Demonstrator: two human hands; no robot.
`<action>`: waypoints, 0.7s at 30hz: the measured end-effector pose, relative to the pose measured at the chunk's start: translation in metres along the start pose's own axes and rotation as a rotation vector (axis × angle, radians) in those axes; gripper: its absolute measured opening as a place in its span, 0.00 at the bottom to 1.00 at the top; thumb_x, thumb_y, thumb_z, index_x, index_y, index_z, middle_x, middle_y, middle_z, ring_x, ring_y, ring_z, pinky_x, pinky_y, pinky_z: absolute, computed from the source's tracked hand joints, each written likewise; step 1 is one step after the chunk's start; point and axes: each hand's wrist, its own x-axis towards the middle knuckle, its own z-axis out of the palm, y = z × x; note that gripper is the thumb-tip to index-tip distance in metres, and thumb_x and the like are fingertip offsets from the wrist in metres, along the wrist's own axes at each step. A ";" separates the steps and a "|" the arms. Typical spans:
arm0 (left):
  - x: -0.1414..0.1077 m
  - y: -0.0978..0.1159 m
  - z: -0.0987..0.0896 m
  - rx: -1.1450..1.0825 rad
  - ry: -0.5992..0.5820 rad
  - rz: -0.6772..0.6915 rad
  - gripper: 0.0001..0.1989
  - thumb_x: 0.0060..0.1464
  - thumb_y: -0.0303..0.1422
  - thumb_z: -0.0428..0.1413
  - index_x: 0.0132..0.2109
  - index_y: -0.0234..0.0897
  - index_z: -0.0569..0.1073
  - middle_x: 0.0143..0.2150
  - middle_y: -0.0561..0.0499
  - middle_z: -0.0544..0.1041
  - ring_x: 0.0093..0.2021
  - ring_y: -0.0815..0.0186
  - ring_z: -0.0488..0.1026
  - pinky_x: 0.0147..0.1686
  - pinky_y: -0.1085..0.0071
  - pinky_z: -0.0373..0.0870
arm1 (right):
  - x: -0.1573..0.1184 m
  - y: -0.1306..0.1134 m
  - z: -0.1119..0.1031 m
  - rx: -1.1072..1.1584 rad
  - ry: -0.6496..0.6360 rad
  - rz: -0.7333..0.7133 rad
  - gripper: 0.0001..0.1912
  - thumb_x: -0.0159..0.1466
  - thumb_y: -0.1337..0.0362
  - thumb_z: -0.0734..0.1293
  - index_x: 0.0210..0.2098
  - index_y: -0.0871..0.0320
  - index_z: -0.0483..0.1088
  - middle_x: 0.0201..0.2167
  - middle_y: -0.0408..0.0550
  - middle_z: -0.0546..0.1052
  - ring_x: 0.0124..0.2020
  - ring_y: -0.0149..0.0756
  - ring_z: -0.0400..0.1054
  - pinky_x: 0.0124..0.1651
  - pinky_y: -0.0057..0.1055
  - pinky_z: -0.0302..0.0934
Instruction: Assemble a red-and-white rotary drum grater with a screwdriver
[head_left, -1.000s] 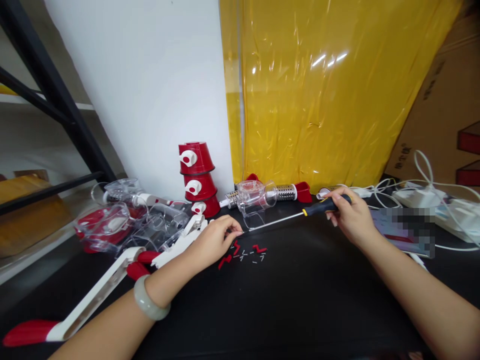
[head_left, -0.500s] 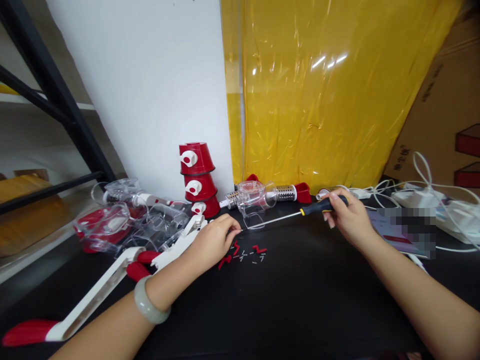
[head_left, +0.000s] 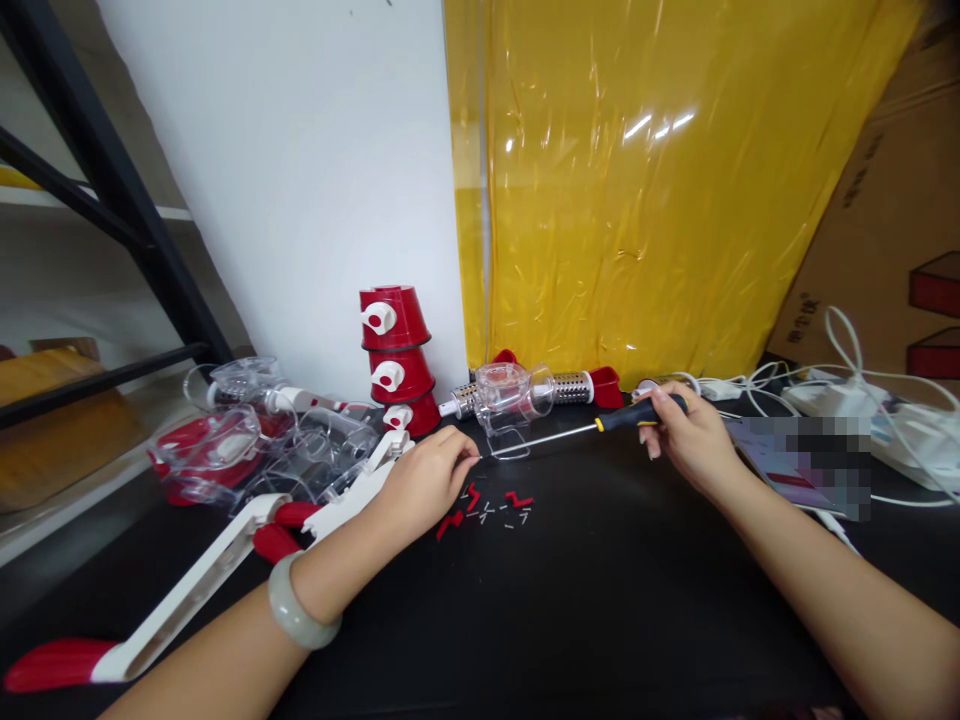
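Observation:
My right hand (head_left: 682,425) is closed around the black and yellow handle of a screwdriver (head_left: 559,433). Its thin metal shaft points left and slightly down, towards my left hand (head_left: 435,470). There the thumb and forefinger are pinched together close to the screwdriver's tip; whatever sits between them is too small to make out. Just below those fingers, small red zigzag pieces (head_left: 519,499) and several tiny pale metal bits (head_left: 484,514) lie on the black table (head_left: 600,600). A clear plastic body (head_left: 506,395) with perforated metal drums (head_left: 572,386) lies behind the shaft.
Three stacked red cups (head_left: 395,317) with white knobs stand at the back. Clear plastic housings (head_left: 330,450) and a white arm with a red grip (head_left: 60,665) lie at left. On the right are a tablet (head_left: 780,465) and white cables with power strips (head_left: 919,440).
My right hand and the screwdriver have shifted slightly left, towards my left hand. The left hand keeps its pinch almost in place, and the loose pieces have not moved.

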 end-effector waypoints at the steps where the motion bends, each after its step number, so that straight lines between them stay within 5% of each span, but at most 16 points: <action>1: 0.000 0.000 0.000 0.006 0.003 0.002 0.06 0.62 0.32 0.50 0.39 0.41 0.71 0.39 0.51 0.75 0.35 0.64 0.74 0.35 0.67 0.69 | 0.000 0.000 0.000 -0.002 0.002 0.002 0.17 0.64 0.48 0.67 0.35 0.56 0.66 0.15 0.37 0.71 0.11 0.27 0.61 0.15 0.24 0.56; 10: -0.001 0.000 -0.002 -0.022 0.001 -0.022 0.08 0.61 0.35 0.51 0.46 0.41 0.69 0.41 0.50 0.76 0.40 0.60 0.76 0.39 0.64 0.72 | 0.001 0.000 -0.001 -0.018 -0.005 -0.005 0.18 0.63 0.47 0.67 0.33 0.56 0.66 0.14 0.38 0.71 0.10 0.27 0.61 0.15 0.23 0.56; 15: 0.005 -0.007 -0.009 -0.090 0.112 -0.030 0.12 0.61 0.38 0.52 0.49 0.40 0.68 0.46 0.46 0.75 0.48 0.56 0.75 0.48 0.56 0.72 | 0.001 -0.005 -0.003 -0.032 0.053 -0.005 0.18 0.63 0.48 0.67 0.33 0.56 0.67 0.14 0.37 0.70 0.09 0.26 0.60 0.14 0.22 0.56; 18: 0.021 -0.018 -0.003 -0.257 0.209 -0.101 0.22 0.59 0.40 0.55 0.56 0.39 0.61 0.54 0.40 0.70 0.55 0.54 0.71 0.51 0.52 0.73 | 0.002 -0.007 -0.005 -0.022 0.098 -0.012 0.18 0.62 0.48 0.68 0.32 0.56 0.67 0.13 0.37 0.70 0.09 0.26 0.60 0.12 0.22 0.54; 21: 0.044 -0.028 0.010 -0.523 0.180 -0.182 0.40 0.52 0.43 0.61 0.64 0.38 0.48 0.59 0.34 0.66 0.61 0.52 0.67 0.53 0.51 0.72 | 0.004 -0.008 -0.009 -0.005 0.114 -0.033 0.17 0.63 0.48 0.66 0.32 0.56 0.67 0.12 0.36 0.68 0.08 0.27 0.59 0.11 0.22 0.53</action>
